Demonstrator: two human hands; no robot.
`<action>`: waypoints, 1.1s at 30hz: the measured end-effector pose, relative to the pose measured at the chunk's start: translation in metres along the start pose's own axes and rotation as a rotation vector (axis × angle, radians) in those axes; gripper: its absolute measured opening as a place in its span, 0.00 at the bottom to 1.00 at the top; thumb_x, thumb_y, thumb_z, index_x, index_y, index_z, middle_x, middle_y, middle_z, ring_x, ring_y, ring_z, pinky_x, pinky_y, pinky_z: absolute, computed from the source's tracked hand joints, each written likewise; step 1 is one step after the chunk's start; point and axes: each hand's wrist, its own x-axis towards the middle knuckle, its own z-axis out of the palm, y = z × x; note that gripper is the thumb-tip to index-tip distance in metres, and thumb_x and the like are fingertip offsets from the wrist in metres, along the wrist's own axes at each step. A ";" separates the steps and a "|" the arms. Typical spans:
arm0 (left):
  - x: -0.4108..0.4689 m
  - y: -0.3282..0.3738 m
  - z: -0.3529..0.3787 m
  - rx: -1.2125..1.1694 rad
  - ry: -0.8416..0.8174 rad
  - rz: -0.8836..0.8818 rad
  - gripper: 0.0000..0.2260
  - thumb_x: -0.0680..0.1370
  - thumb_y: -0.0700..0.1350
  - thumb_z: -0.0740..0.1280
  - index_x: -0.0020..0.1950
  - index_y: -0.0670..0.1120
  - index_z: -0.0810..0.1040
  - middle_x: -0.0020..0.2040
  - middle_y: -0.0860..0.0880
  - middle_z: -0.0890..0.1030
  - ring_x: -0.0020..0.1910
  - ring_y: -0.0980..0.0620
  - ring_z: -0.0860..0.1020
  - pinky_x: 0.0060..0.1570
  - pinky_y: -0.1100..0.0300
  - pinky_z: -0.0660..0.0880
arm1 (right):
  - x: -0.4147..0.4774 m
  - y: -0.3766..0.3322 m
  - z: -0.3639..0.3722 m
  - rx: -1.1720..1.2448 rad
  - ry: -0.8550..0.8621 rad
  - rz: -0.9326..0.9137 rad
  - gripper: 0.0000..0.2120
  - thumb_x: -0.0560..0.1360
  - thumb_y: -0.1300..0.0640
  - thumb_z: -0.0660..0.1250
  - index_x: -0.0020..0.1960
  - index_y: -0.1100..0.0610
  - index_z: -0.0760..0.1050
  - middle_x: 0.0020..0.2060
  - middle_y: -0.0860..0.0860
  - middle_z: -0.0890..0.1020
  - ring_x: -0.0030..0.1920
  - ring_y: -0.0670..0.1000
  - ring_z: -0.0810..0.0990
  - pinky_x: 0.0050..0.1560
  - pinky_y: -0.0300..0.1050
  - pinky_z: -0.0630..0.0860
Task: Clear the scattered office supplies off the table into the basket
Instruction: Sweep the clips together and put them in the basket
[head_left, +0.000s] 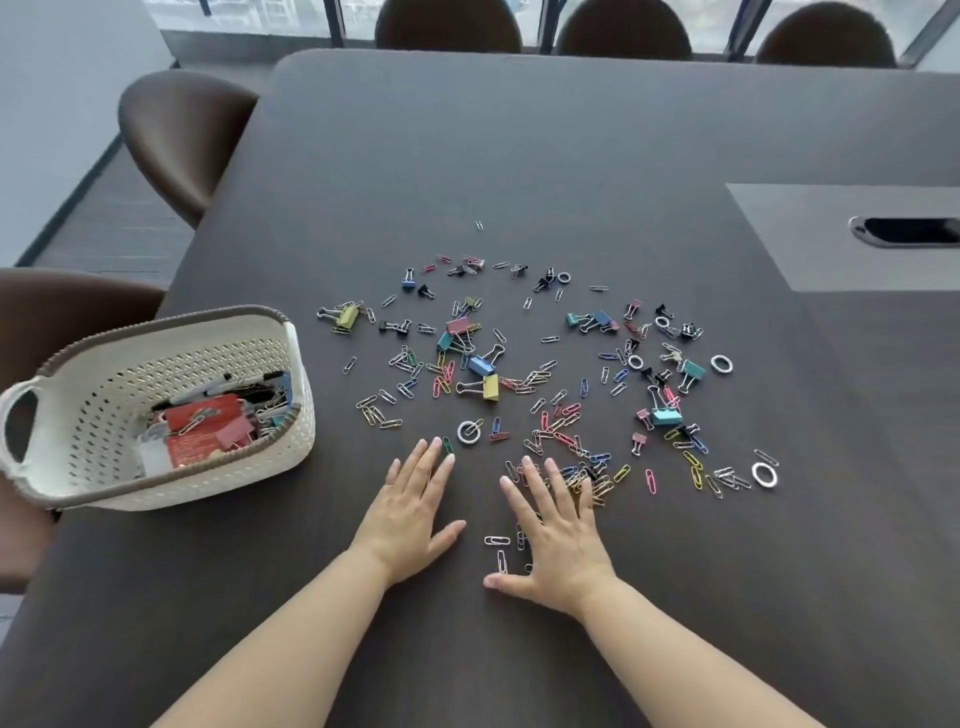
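Observation:
Several coloured paper clips (563, 415), binder clips (483, 387) and white rings (764, 474) lie scattered across the middle of the dark table (519, 145). My left hand (410, 512) rests flat on the table with fingers spread, its fingertips just short of a white ring (469, 432). My right hand (558, 540) lies flat and open too, its fingers over a small heap of paper clips (597, 478). A few silver clips (497, 540) sit between my hands. The white perforated basket (67, 358) stands at the left edge and holds red packets, pens and clips.
Brown chairs stand at the left (176, 140) and along the far side (447, 26). A grey panel with a cable slot (906, 231) is set into the table at the right. The basket slightly overhangs the table's left edge, over a chair (67, 301).

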 end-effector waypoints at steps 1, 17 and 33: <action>0.002 -0.005 -0.001 0.048 0.020 -0.033 0.36 0.72 0.65 0.50 0.72 0.42 0.64 0.73 0.42 0.62 0.74 0.49 0.43 0.65 0.41 0.61 | 0.005 0.000 0.002 0.021 0.006 0.061 0.48 0.61 0.22 0.48 0.73 0.49 0.54 0.73 0.54 0.60 0.74 0.56 0.47 0.67 0.65 0.46; 0.048 0.025 -0.013 0.103 -0.096 0.132 0.49 0.54 0.78 0.29 0.68 0.52 0.26 0.74 0.50 0.31 0.70 0.46 0.28 0.69 0.45 0.35 | -0.010 0.054 -0.003 0.119 0.039 0.605 0.56 0.55 0.20 0.39 0.74 0.49 0.36 0.75 0.54 0.39 0.73 0.63 0.38 0.69 0.66 0.43; 0.150 0.108 -0.020 0.146 -0.039 0.102 0.47 0.60 0.79 0.38 0.69 0.54 0.28 0.71 0.52 0.29 0.69 0.41 0.27 0.66 0.36 0.35 | 0.005 0.187 -0.023 0.242 0.008 0.892 0.58 0.57 0.20 0.54 0.73 0.48 0.32 0.74 0.55 0.36 0.73 0.64 0.37 0.69 0.68 0.44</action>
